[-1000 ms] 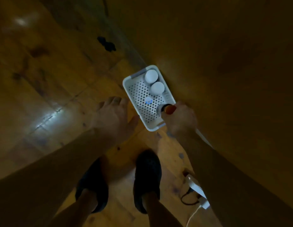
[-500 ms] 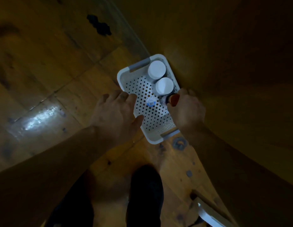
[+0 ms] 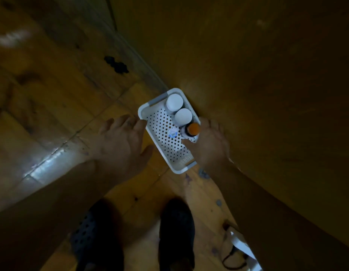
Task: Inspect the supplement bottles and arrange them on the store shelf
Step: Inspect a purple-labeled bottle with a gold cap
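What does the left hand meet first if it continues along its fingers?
Most likely the white basket's left rim, right ahead of the left hand. Height is unclear; if the hand is above the rim, it could pass over toward the white-capped bottles.

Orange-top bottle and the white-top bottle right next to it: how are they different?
The orange-top bottle has an orange cap and a dark body; the white-top bottle has a white cap. The white-top bottle's cap looks wider than the orange-top bottle's. The right hand is right beside the orange-top bottle; no hand is at the white-top bottle. Both stand upright in the white basket.
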A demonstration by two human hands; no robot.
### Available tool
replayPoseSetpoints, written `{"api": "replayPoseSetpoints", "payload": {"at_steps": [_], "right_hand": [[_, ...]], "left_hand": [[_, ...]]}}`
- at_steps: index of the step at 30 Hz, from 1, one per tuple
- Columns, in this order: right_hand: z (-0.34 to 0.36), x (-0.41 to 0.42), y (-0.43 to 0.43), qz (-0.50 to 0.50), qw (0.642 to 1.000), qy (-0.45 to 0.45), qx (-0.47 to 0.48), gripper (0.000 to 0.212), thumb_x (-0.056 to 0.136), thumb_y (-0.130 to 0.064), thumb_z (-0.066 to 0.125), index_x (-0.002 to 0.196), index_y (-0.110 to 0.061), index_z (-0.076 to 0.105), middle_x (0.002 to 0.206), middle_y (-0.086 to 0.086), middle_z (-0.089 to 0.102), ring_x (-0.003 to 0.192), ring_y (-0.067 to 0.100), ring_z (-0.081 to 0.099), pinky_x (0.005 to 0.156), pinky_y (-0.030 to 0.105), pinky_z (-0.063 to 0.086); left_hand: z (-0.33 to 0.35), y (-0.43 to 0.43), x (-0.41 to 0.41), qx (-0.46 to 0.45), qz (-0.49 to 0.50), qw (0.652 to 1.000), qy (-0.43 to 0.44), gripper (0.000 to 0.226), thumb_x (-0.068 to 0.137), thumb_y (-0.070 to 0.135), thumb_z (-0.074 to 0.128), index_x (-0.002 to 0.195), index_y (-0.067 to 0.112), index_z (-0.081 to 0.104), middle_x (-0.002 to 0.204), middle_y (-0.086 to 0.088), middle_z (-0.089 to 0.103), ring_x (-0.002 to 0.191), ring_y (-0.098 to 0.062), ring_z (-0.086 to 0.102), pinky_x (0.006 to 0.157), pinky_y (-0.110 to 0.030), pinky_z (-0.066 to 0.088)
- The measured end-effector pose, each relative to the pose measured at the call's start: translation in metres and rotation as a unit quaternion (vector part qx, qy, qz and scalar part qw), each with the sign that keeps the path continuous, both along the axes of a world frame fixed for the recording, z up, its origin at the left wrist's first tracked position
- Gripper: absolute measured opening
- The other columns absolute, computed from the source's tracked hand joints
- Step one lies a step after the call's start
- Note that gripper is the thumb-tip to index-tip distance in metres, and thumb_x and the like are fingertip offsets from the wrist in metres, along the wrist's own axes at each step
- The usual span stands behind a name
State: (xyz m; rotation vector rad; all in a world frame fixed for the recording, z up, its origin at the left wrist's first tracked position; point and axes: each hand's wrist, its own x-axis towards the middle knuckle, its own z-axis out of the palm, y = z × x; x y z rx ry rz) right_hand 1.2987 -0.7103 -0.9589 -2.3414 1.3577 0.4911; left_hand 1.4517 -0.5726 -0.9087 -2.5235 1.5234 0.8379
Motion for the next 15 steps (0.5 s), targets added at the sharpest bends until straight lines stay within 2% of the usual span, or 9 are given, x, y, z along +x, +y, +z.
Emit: {"api": "replayPoseSetpoints", "payload": {"at_steps": [3, 6, 9, 12, 15], "right_hand": [[0.066, 0.009, 0.018, -0.006, 0.998, -0.066, 0.01, 0.07, 0.081, -0.046, 0.072, 0.139, -0.019, 0.043, 0.135, 0.007, 0.047, 0.127, 0.026, 0.042, 0.104, 0.041, 0.037], [0.149, 0.022, 0.034, 0.0, 0.991, -0.136, -0.007, 0.069, 0.079, -0.047, 0.073, 0.138, -0.022, 0.049, 0.132, 0.006, 0.051, 0.123, 0.025, 0.045, 0.102, 0.044, 0.039], [0.238, 0.046, 0.039, 0.033, 0.986, -0.156, -0.047, 0.068, 0.081, -0.05, 0.071, 0.139, -0.023, 0.049, 0.139, 0.006, 0.048, 0.125, 0.022, 0.037, 0.104, 0.038, 0.031], [0.329, 0.079, 0.043, 0.071, 0.983, -0.163, -0.052, 0.07, 0.084, -0.051, 0.067, 0.146, -0.029, 0.042, 0.151, 0.002, 0.036, 0.133, 0.018, 0.025, 0.109, 0.034, 0.023], [0.41, 0.109, 0.061, 0.138, 0.971, -0.187, -0.063, 0.069, 0.084, -0.049, 0.068, 0.145, -0.031, 0.042, 0.153, 0.0, 0.034, 0.137, 0.021, 0.028, 0.109, 0.037, 0.027]], "left_hand": [[0.051, 0.009, 0.007, -0.008, 0.02, 1.0, 0.011, 0.063, 0.091, 0.053, 0.046, 0.14, 0.014, 0.043, 0.137, -0.01, 0.052, 0.134, -0.027, 0.041, 0.109, -0.045, 0.033], [0.117, 0.024, 0.013, -0.029, 0.049, 0.998, 0.018, 0.061, 0.089, 0.054, 0.045, 0.134, 0.013, 0.05, 0.128, -0.011, 0.059, 0.125, -0.031, 0.05, 0.103, -0.047, 0.041], [0.195, 0.036, 0.027, -0.072, 0.091, 0.993, 0.006, 0.061, 0.086, 0.054, 0.041, 0.13, 0.015, 0.053, 0.126, -0.009, 0.061, 0.122, -0.031, 0.053, 0.101, -0.047, 0.043], [0.277, 0.042, 0.05, -0.121, 0.108, 0.987, 0.0, 0.054, 0.095, 0.052, 0.042, 0.138, 0.019, 0.042, 0.137, -0.004, 0.051, 0.13, -0.026, 0.043, 0.105, -0.043, 0.033], [0.357, 0.069, 0.073, -0.169, 0.101, 0.98, -0.027, 0.051, 0.092, 0.049, 0.053, 0.133, 0.019, 0.047, 0.134, -0.004, 0.055, 0.129, -0.027, 0.047, 0.102, -0.044, 0.039]]}}
